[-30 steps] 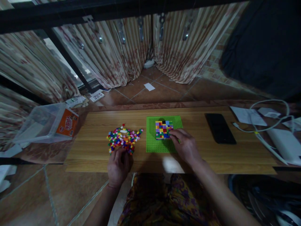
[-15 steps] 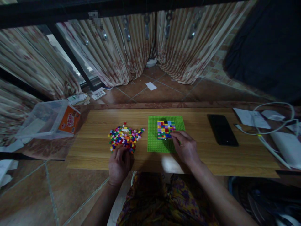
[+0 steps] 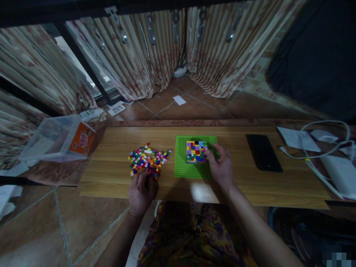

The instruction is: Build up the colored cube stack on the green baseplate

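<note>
A green studded baseplate (image 3: 181,171) lies on the wooden table, carrying a squarish block of many-coloured toy bricks (image 3: 195,151). At the block's right side is my right hand (image 3: 223,168), its thumb and fingers parted and nothing visible between them. The thumb tip comes up to the block's right edge; whether it touches, I cannot tell. Left of the plate, small loose bricks (image 3: 147,159) in mixed colours are spread in a heap. My left hand (image 3: 141,193) rests at the near edge of this heap with fingers curled together; anything inside them is hidden.
On the table's right part lies a black phone (image 3: 263,152). Beyond it are white cables (image 3: 319,157) and papers (image 3: 297,139). A clear plastic box (image 3: 52,142) with an orange label stands past the table's left end. Striped curtains (image 3: 133,59) hang behind.
My right hand has parted its fingers and moved slightly up and right, from the block's near right corner to its right side. The left hand stays at the heap.
</note>
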Tool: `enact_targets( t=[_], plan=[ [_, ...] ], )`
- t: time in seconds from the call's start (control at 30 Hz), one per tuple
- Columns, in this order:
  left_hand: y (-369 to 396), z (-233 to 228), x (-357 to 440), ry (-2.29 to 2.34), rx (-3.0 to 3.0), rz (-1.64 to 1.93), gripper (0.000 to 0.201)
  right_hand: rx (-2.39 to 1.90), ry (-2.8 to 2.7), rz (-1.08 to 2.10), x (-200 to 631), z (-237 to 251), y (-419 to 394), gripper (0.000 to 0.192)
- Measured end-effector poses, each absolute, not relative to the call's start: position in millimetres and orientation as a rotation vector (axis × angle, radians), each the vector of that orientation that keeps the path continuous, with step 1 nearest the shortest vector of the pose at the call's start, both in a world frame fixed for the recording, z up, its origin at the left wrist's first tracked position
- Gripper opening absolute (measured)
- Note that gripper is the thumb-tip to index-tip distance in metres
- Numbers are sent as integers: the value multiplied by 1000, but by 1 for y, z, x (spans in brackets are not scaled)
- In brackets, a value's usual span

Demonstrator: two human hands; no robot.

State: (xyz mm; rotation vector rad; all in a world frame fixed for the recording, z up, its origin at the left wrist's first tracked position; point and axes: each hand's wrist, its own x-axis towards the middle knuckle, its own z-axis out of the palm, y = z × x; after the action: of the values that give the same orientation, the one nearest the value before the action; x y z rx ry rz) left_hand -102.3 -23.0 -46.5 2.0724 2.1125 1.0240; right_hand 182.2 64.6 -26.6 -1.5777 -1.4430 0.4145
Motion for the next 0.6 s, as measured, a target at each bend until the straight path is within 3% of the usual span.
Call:
enact_targets(
  t=[0.6],
  plan=[
    [-23, -43, -101, 2078, 2088, 1036, 14, -1557, -1281, 659, 164, -47, 69, 56]
  ],
)
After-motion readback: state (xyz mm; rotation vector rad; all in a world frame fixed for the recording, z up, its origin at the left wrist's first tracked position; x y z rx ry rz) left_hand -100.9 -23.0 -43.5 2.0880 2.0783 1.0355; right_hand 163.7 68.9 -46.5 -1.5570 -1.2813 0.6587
